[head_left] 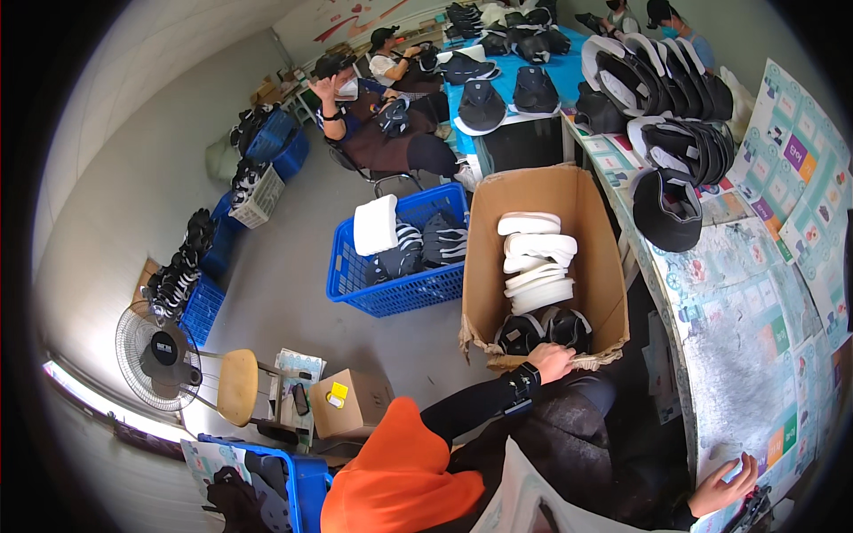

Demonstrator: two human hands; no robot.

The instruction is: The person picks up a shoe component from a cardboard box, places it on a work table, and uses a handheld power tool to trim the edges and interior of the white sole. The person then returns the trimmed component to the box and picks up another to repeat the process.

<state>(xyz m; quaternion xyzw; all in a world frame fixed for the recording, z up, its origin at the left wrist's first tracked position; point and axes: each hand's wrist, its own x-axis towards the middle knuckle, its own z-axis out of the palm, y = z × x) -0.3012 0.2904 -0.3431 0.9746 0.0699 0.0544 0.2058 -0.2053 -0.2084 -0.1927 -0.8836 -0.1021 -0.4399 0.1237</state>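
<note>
In front of me stands a tall open cardboard box [481,298]. My left hand [553,361] is closed over its near edge, beside the black caps [566,327] lying inside. A row of white curved pads [538,258] fills the middle of the box. On the patterned table [724,306] to the right, my right hand [724,487] rests near the front edge with its fingers bent and apart. A pale patch shows between those fingers; I cannot make out whether it is a separate thing or the table cover.
Left of the box is a blue basket [400,304] of dark caps under a white pad [376,225]. Stacked black caps [680,147] stand on the table. A fan [160,349], a chair [238,387] and a small carton [354,401] are at left. Seated people work farther back.
</note>
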